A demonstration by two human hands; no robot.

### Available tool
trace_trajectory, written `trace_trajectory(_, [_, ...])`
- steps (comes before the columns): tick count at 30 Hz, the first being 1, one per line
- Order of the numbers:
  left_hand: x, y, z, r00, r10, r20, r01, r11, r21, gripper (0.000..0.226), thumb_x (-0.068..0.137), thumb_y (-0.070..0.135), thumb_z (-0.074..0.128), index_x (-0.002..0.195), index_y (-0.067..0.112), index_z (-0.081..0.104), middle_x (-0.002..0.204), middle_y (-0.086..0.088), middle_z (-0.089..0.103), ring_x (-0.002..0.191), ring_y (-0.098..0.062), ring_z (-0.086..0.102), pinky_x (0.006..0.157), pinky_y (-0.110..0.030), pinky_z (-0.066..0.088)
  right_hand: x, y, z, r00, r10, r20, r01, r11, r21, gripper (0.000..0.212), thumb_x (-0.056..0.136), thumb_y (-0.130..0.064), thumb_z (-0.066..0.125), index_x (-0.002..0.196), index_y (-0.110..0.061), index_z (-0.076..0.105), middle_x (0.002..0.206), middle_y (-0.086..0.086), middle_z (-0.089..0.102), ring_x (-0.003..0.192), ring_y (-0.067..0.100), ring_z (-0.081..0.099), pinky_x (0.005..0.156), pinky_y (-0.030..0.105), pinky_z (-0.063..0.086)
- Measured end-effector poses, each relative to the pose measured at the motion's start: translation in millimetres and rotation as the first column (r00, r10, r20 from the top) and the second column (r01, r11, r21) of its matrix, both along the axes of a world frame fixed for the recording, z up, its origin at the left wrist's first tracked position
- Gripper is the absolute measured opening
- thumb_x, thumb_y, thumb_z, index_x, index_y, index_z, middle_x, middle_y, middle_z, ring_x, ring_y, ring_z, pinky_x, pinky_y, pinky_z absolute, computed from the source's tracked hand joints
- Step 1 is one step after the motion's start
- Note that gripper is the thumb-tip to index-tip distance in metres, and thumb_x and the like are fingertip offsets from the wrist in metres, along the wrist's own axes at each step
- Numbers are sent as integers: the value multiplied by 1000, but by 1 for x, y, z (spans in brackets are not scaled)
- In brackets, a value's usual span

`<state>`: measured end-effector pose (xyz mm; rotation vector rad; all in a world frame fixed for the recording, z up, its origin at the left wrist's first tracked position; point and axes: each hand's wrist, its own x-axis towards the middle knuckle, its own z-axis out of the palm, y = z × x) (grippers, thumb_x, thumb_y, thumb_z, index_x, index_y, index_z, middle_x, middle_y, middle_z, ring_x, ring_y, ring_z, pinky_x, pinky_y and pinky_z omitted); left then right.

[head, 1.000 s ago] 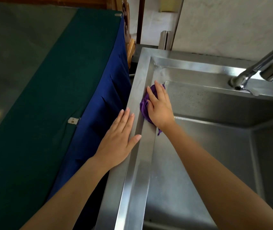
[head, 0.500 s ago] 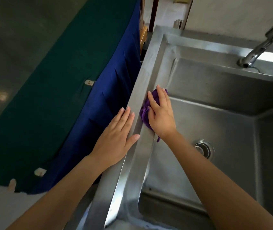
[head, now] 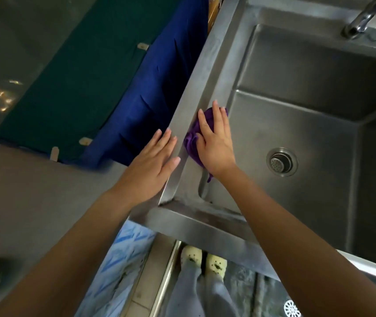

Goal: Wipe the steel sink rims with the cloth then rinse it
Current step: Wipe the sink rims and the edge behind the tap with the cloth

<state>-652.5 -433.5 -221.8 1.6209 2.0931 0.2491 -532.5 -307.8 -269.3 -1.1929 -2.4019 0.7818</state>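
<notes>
The right hand (head: 214,143), fingers straight and flat, presses the purple cloth (head: 191,143) on the sink's left rim (head: 196,88), having slid toward 6 o'clock, nearing the front rim (head: 205,223). The left hand (head: 152,163) stays flat, fingers together, at the cloth's 9 o'clock. Front rim and rinsing probably remain. No writing is legible.

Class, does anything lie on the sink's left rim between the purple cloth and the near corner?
Nothing visible does. The right hand presses the purple cloth on the rim; the steel from there to the near corner is bare. The left hand rests on the outer edge, beside that path.
</notes>
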Motion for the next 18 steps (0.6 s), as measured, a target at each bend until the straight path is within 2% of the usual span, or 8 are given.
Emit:
trace_trajectory(2, [4,-14,-1,1000,26,9,-26,1000,16,71,92,60,9,149,17,12,158,7,0,140,1,-13,114,-21,-4,3,-13,0,1000,9,0,-9,1000,2,52,94,-17,45,144,-9,33,157,16,7,145,34,1,119,45,9])
trace_trajectory(5, [19,-36,-7,994,53,-96,-46,996,72,75,86,57,3,148,16,10,158,4,0,142,-5,-12,117,-25,-2,7,-33,3,999,20,50,-21,1000,6,53,95,-21,43,145,-12,28,158,14,3,145,31,-2,120,42,6])
trace_trajectory(8, [32,-53,-13,980,71,-187,-54,994,93,81,85,65,-6,148,15,5,158,1,-3,143,-9,-13,116,-27,-3,12,-49,6,988,51,143,-51,999,-3,55,98,-28,36,148,-18,16,158,10,-7,145,27,-10,120,39,1])
trace_trajectory(11, [43,-68,-17,968,99,-229,-74,991,115,84,85,64,-11,148,11,6,158,-6,3,145,-15,-8,119,-34,3,17,-66,10,970,90,224,-89,996,-11,57,99,-32,31,149,-20,6,157,9,-15,144,26,-15,120,38,-2])
trace_trajectory(13, [53,-81,-20,952,130,-277,-101,988,118,81,89,62,-7,148,10,9,158,-9,5,146,-18,-3,119,-37,6,21,-78,11,961,108,255,-108,994,-11,59,99,-33,31,149,-21,3,157,9,-16,144,26,-16,120,37,-1])
trace_trajectory(18, [72,-105,-25,916,194,-350,-155,978,137,74,93,54,18,146,3,19,155,-17,18,145,-28,12,116,-39,8,35,-98,19,942,170,290,-166,985,-41,61,98,-35,35,149,-24,4,158,5,-16,145,22,-15,120,37,2])
